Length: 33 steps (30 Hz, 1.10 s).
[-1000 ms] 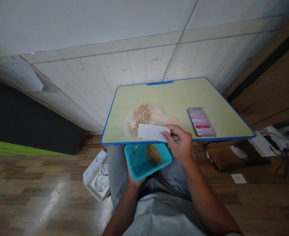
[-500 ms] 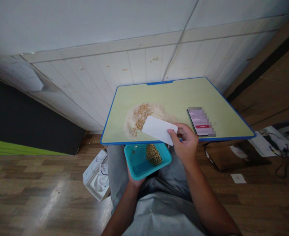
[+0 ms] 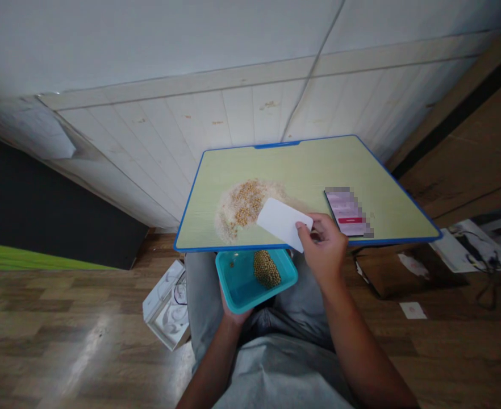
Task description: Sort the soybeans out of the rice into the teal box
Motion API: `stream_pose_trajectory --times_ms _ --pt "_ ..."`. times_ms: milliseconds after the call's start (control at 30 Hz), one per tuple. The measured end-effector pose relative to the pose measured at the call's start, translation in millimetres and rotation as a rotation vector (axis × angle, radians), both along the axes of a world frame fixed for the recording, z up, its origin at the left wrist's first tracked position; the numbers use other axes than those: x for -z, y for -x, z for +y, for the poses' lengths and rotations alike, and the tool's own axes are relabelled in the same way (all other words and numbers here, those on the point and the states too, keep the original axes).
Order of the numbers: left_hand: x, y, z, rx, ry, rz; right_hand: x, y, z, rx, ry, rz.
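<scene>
My right hand (image 3: 325, 250) pinches one corner of a white card (image 3: 282, 221) and holds it tilted over the near part of a small green table (image 3: 301, 165) with a blue rim. On the table lies a mound of white grains mixed with yellow beans (image 3: 244, 207); the card overlaps its right side. Below the table's front edge, my left hand (image 3: 229, 312) grips a teal container (image 3: 244, 284) from underneath. A pile of yellow beans (image 3: 266, 268) sits inside it, plus a few loose ones.
A phone (image 3: 348, 213) with a lit screen lies on the table's right side. A white box (image 3: 167, 304) rests on the wooden floor left of my knees. Papers and a cable (image 3: 476, 250) lie at the right. A white panelled wall stands behind the table.
My right hand moved the card right and slightly up, turning it from flat at the table's front edge to tilted. More of the bean mound shows. The container stayed put.
</scene>
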<state>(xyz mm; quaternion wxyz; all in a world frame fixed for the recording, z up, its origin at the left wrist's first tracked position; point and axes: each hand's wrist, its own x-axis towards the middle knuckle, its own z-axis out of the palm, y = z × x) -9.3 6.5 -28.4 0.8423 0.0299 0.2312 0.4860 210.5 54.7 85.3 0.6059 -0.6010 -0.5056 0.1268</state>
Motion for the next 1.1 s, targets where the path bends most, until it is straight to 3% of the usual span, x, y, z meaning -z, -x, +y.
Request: stream_pose_trajectory --times_ms 200,467,733,867,1100 --pt "-1.0 5 -4 0.016 0.015 0.075 -3.8 -17 9 0.113 -0.008 0.011" --pt "15.1 12 -4 0.053 -0.077 -0.072 -5.8 -15 18 0.111 -0.08 0.07" --pt "-1.5 5 0 0.071 -0.094 -0.118 -5.8 -13 26 0.002 -0.081 0.009" --pt "-11.0 2 1 0.078 -0.104 -0.135 -6.1 -11 26 0.012 -0.099 0.025" --pt "1.5 6 -3 0.082 -0.093 -0.129 -6.6 -9 34 0.02 -0.09 -0.061"
